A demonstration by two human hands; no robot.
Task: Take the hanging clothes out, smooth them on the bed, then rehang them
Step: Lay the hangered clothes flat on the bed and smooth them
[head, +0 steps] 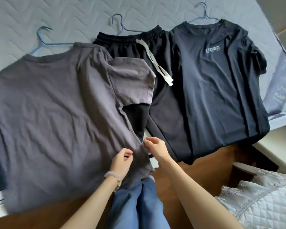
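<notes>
Presently, left hand (122,160), bracelet (112,175) at the wrist, rests on the lower right corner of the grey T-shirt (56,104), thumb and curled fingers pinching a fold of cloth. Right hand (154,147) is just beside it, fingers loosely curled at the shirt's side edge; grip not determinable. Shirt lies spread on the bed (40,17), hanger (43,43) at its neck, overlapping black trousers (158,104).

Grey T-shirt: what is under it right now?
The grey T-shirt overlaps the black drawstring trousers with one sleeve; the quilted bed lies beneath. Its blue hanger enters the collar, arms covered.
</notes>
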